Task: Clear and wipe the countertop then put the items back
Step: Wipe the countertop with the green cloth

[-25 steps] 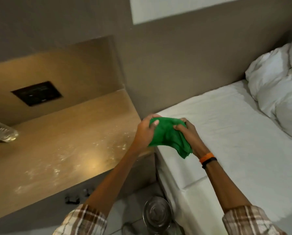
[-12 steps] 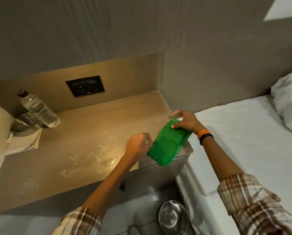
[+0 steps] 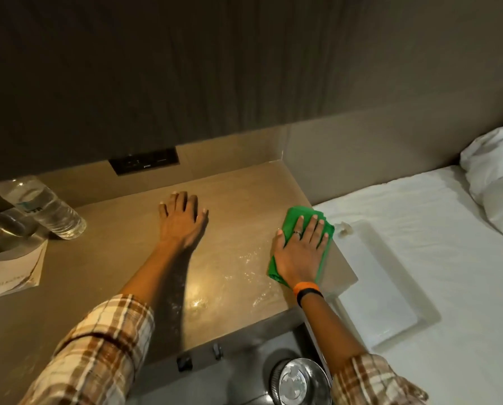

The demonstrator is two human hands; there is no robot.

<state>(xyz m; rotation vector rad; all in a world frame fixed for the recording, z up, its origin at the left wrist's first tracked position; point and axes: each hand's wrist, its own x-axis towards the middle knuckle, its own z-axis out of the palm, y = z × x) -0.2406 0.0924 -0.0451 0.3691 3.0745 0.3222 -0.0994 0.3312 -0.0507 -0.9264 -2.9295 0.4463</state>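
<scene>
- I see the right grip [image 3: 301, 247] in the centre right of the frame, fingers spread flat and pressing down on one green cloth [image 3: 321, 233]; it does not close around the cloth, only lies on top of it.
- The cloth is folded and rests on the table [image 3: 238, 194], at its right edge, just beside the bed [image 3: 419, 206].
- The left grip [image 3: 183, 217] is in the middle of the frame, also fully open, palm down with fingers apart, touching the bare table surface and holding nothing.
- Between the two grips the table shines with wet streaks [image 3: 244, 258].
- I count one plastic water bottle [image 3: 44, 207], lying tilted at the left side of the frame, well apart from both grips.
- Next to it at the far left there is a folded paper [image 3: 10, 273] with some glass object on it; I cannot tell what this object is.
- One white tray [image 3: 381, 287] lies on the bed in the right part of the frame.
- One metal bowl [image 3: 299, 381] stands on the floor at the bottom of the frame.
- One dark socket panel [image 3: 145, 163] sits on the wall behind the table.
- Two plaid sleeves appear at the bottom, and two bands, orange and black, on the right wrist.
</scene>
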